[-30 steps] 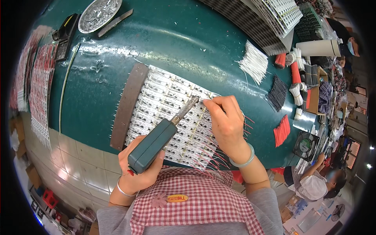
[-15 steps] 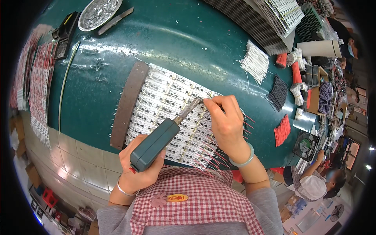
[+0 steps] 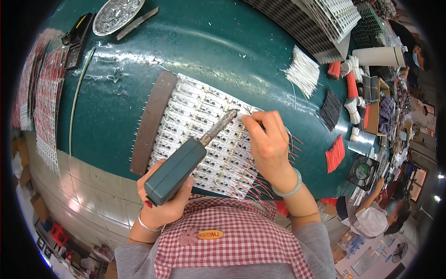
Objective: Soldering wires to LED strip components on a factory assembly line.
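A green desk (image 3: 195, 51) fills the upper and middle frame, with tiled floor at lower left and a crowded workroom at the right edge. At centre lies a white panel of small boards (image 3: 195, 121), a brown bar (image 3: 152, 122) along its left side. The left hand (image 3: 160, 204) is closed around a green soldering iron (image 3: 179, 169), low centre, its tip on the panel. The right hand (image 3: 267, 139) pinches a thin wire beside that tip. White wires (image 3: 303, 72), black wires (image 3: 331, 108) and red wires (image 3: 335, 154) lie at right. A metal dish (image 3: 116, 14) of silvery scraps sits at upper left.
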The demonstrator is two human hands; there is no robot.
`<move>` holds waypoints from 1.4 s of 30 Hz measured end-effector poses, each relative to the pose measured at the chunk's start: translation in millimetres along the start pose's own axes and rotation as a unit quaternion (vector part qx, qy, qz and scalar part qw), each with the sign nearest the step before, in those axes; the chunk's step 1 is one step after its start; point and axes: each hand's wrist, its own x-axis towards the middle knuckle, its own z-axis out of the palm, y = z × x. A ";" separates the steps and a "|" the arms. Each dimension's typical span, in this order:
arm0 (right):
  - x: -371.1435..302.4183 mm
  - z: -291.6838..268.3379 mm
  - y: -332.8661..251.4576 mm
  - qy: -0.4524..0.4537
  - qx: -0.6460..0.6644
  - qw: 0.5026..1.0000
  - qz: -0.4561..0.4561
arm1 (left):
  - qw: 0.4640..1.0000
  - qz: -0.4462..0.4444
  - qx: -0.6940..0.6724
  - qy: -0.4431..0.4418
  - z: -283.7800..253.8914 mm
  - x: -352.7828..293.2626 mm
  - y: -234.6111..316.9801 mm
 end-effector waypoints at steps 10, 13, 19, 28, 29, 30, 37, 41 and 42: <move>-1.2 3.3 0.7 0.015 0.006 1.000 -0.002 | 1.000 0.014 -0.015 0.018 0.4 -3.5 0.2; -2.6 3.5 1.8 0.021 0.007 1.000 0.002 | 0.999 0.033 -0.006 -0.002 1.0 1.4 2.8; -2.3 3.6 0.5 0.020 0.002 1.000 0.001 | 0.999 0.044 0.019 -0.021 4.2 3.7 1.5; -0.7 2.8 -1.2 0.014 -0.008 1.000 -0.002 | 0.999 0.032 0.017 -0.010 3.2 -0.1 1.3; -0.9 2.7 -1.3 0.014 -0.008 1.000 -0.002 | 1.000 0.010 0.000 -0.004 3.1 -2.5 2.2; -1.2 2.6 -1.1 0.013 -0.008 1.000 -0.001 | 1.000 0.003 -0.016 0.012 3.2 -4.4 2.0; -2.3 4.3 2.0 0.016 -0.004 1.000 -0.004 | 0.999 0.031 0.012 0.039 1.5 -19.1 -9.6; -1.2 3.9 -0.2 0.018 -0.004 1.000 0.003 | 0.997 0.001 0.013 0.075 -15.7 -11.2 -4.6; -1.7 3.0 -0.6 0.024 -0.001 1.000 0.005 | 0.990 0.034 0.039 0.135 -25.1 -5.2 0.2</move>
